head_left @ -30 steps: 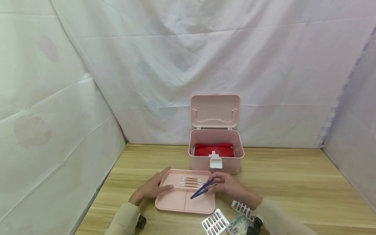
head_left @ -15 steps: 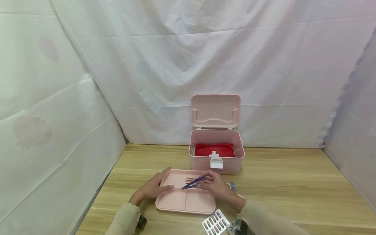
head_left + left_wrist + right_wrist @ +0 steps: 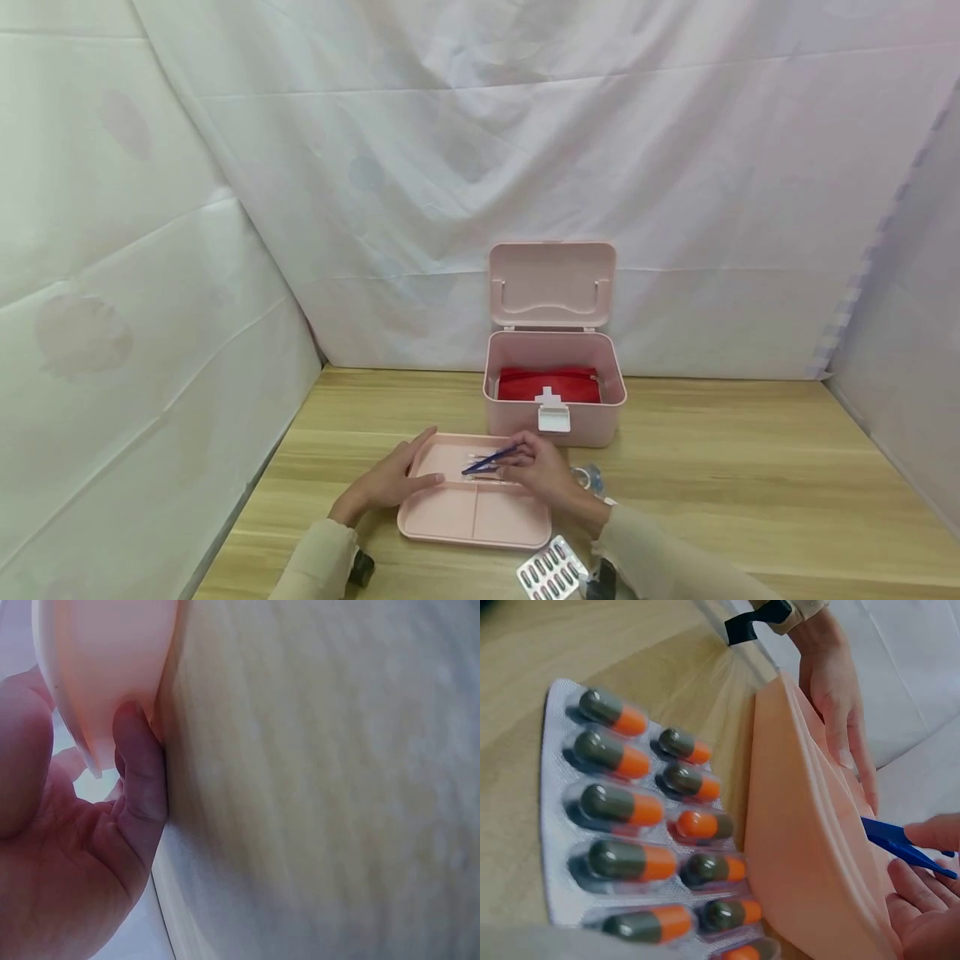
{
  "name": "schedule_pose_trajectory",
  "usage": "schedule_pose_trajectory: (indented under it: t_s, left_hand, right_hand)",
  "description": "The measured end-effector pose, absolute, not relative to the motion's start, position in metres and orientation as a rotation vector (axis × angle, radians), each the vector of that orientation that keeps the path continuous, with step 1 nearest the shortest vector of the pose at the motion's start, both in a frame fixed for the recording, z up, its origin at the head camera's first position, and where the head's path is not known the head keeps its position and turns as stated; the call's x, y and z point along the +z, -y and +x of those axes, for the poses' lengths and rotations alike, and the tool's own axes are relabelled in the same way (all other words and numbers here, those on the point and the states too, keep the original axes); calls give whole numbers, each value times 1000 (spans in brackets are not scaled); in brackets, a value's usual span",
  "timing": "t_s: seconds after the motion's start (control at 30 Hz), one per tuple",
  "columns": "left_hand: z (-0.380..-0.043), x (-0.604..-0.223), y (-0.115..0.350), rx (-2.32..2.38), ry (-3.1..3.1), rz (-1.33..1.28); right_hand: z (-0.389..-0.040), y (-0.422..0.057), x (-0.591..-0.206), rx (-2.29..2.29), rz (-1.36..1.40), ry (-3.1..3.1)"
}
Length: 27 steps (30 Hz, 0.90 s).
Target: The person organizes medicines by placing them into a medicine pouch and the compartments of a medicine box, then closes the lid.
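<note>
My left hand (image 3: 386,482) holds the left edge of a pink divided tray (image 3: 437,512), its thumb over the rim and the fingers along the outer side. In the left wrist view, a finger (image 3: 141,769) presses against the tray's outer wall. With my right hand (image 3: 551,477) I pinch blue tweezers (image 3: 487,461), their tips pointing left, low over several cotton swabs (image 3: 487,479) in the tray's back compartment. The hand and tweezers partly hide the swabs. The blue tweezers (image 3: 889,838) also show beyond the tray's wall in the right wrist view.
Behind the tray stands an open pink box (image 3: 502,414) with a red pouch (image 3: 547,385) inside. A capsule blister pack (image 3: 551,571) lies in front of the tray. Right of my wrist is a small bluish clear item (image 3: 592,477) with a white ring. White cloth (image 3: 420,183) hangs behind.
My right hand has moved left and slightly back, bringing the tweezers from above the front right compartment to the swabs. The left hand stays on the tray.
</note>
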<state>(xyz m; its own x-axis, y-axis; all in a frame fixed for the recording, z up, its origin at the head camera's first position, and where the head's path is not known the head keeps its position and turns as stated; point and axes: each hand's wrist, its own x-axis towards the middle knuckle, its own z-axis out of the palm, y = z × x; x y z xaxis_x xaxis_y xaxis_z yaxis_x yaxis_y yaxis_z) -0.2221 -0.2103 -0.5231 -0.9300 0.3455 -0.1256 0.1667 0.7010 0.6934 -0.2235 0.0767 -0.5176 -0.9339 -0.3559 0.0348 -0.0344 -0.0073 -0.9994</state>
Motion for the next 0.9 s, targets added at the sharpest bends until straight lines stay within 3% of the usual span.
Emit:
schedule_pose_trajectory:
  t_s: [0.9]
  left_hand:
    - [-221,-522,210,1075,-2663,434]
  right_hand:
    - [-221,-66,-525,-1884,-524,-2324]
